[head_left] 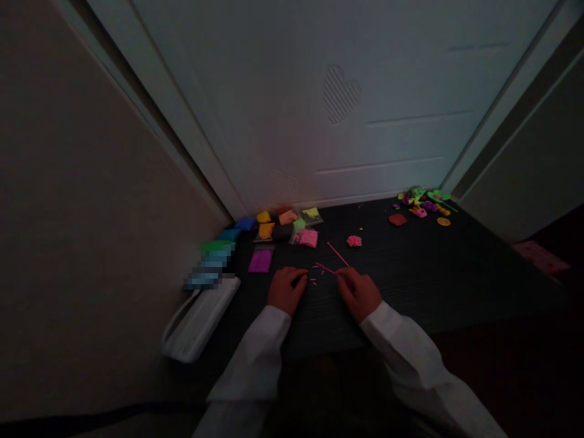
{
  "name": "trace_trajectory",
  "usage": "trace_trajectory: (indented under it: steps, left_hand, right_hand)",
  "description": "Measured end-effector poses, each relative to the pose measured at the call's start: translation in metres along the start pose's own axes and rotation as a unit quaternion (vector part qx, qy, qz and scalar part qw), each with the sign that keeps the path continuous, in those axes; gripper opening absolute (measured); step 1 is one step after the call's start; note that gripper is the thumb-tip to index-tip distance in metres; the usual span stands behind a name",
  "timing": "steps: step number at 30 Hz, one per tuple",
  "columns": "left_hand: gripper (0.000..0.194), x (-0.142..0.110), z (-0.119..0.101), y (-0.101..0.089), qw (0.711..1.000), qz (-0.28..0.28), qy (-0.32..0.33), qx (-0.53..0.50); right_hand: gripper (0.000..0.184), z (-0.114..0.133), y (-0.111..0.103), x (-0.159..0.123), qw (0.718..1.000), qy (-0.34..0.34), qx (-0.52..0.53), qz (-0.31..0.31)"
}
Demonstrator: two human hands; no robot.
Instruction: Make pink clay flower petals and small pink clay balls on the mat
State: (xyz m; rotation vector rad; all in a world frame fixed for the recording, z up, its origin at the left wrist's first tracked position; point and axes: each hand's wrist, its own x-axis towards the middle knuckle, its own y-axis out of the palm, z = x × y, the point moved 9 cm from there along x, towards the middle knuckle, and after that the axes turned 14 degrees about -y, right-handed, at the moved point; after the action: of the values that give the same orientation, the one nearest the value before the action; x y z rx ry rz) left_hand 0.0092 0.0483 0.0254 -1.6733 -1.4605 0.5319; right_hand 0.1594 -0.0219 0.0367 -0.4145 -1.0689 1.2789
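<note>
My right hand (359, 293) rests at the dark table with thumb and forefinger pinched on a thin pink stick (325, 267), which points left. My left hand (287, 289) lies opposite, its thumb and forefinger tips brought together; anything between them is too small to make out. Several tiny pink pieces (313, 280) are scattered on the table between the two hands. Just beyond my right hand lies a second long pink stick (338, 254). Farther back sits a small pink ruffled shape (354, 241), apart from both hands.
Colored packets, among them a purple one (261, 260) and a pink one (308, 238), lie at the back left. A white case (203, 319) with a strap is at the left edge. Colorful small shapes (420, 201) and a red disc (397, 219) lie far right, before a white panel (283, 91).
</note>
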Motion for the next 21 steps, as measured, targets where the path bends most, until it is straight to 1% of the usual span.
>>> trace_trajectory:
  steps: [3, 5, 8, 10, 12, 15, 17, 19, 21]
  left_hand:
    - [0.021, -0.002, -0.003, 0.005, 0.999, 0.013, 0.027, 0.02]
    - [0.022, -0.002, -0.002, 0.007, 0.999, 0.015, 0.031, 0.027]
    - [0.023, 0.0, 0.001, 0.012, 0.999, 0.029, 0.024, 0.038]
    - [0.024, 0.001, 0.002, 0.014, 0.998, 0.035, 0.016, 0.04]
    - [0.024, 0.001, 0.002, 0.014, 0.999, 0.035, 0.01, 0.035]
    - [0.025, 0.001, 0.003, 0.011, 0.999, 0.032, 0.0, 0.007]
    - [0.024, 0.002, 0.005, 0.008, 0.999, 0.032, -0.011, -0.029]
    - [0.024, 0.005, 0.008, 0.003, 0.995, 0.033, -0.036, -0.081]
    - [0.025, 0.012, 0.011, -0.002, 0.986, 0.034, -0.073, -0.148]
  right_hand:
    - [0.024, -0.025, -0.019, -0.006, 0.997, 0.06, -0.032, -0.035]
    - [0.027, -0.046, -0.032, -0.012, 0.993, 0.09, -0.076, -0.032]
    - [0.028, -0.073, -0.045, -0.022, 0.983, 0.104, -0.154, 0.007]
    - [0.028, -0.086, -0.048, -0.029, 0.975, 0.107, -0.193, 0.036]
    - [0.029, -0.094, -0.051, -0.035, 0.967, 0.11, -0.227, 0.036]
    - [0.029, -0.093, -0.056, -0.038, 0.961, 0.098, -0.259, -0.005]
    - [0.029, -0.083, -0.058, -0.032, 0.965, 0.068, -0.251, -0.036]
    - [0.027, -0.063, -0.055, -0.019, 0.976, 0.01, -0.213, -0.052]
    - [0.024, -0.037, -0.047, 0.002, 0.985, -0.069, -0.153, -0.048]
